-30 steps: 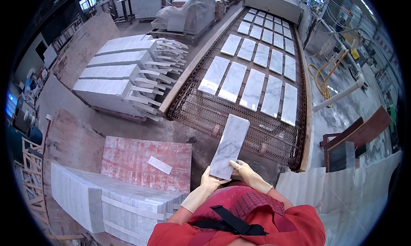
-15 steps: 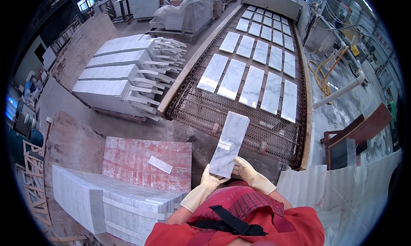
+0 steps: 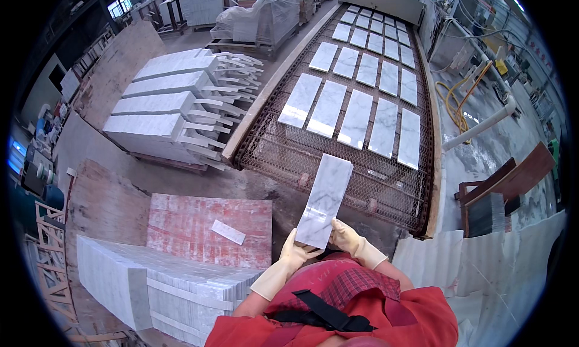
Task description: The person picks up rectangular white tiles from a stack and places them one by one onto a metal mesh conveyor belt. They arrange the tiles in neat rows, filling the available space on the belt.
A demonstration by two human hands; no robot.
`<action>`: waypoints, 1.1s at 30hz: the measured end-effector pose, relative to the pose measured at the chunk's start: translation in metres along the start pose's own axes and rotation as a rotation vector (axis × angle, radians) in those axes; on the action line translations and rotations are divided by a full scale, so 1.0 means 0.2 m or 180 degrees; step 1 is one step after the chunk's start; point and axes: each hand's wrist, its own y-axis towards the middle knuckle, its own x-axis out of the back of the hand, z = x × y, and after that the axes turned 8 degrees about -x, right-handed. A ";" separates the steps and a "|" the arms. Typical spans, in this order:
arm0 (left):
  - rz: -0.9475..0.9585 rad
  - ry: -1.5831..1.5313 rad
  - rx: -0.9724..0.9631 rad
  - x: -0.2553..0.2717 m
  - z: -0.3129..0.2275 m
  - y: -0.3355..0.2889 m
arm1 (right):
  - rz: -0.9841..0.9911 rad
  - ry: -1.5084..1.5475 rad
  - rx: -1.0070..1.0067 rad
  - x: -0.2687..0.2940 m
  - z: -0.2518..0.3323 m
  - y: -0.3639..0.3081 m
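Note:
A polished white marble tile [image 3: 325, 196] with grey veins is held in front of my body, tilted lengthwise toward the belt. My left hand [image 3: 295, 254], in a cream rubber glove, grips its near left corner, fingers partly underneath. On the near right edge, my gloved right hand [image 3: 350, 238] is closed around the tile. A second edge shows along the tile's right side; whether another piece lies beneath I cannot tell. Beyond my hands, rows of similar tiles [image 3: 356, 119] lie spaced out on a brown mesh conveyor belt [image 3: 271, 143].
At my left stands a large strapped stack of tiles [image 3: 114, 280], beside a red-stained board [image 3: 181, 226] bearing a small white strip [image 3: 228, 232]. Farther left are pale stone stacks [image 3: 151, 122] with protruding strips. White sheeting [image 3: 482, 268] and a pipe [image 3: 479, 128] lie to the right.
The tiles on the belt have shifted slightly away from me. The held tile stays between both hands, raised a little toward the belt.

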 end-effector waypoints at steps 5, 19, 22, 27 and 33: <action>0.0052 0.0383 -0.0229 -0.01 -0.03 0.01 | -0.0234 -0.0060 -0.0057 -0.05 0.03 0.00; -0.0035 0.2741 -0.1719 -0.05 0.01 -0.01 | -0.0485 0.0172 -0.0059 -0.07 0.04 0.03; -0.0011 0.3281 -0.1681 -0.12 -0.03 -0.07 | -0.0724 0.0220 -0.0047 -0.10 0.05 0.04; 0.0173 0.3585 -0.2172 -0.10 -0.04 -0.03 | -0.0793 0.0191 -0.0047 -0.10 0.06 0.03; 0.0035 0.2886 -0.1721 -0.14 -0.07 -0.01 | -0.1044 0.0116 -0.0126 -0.04 0.07 0.05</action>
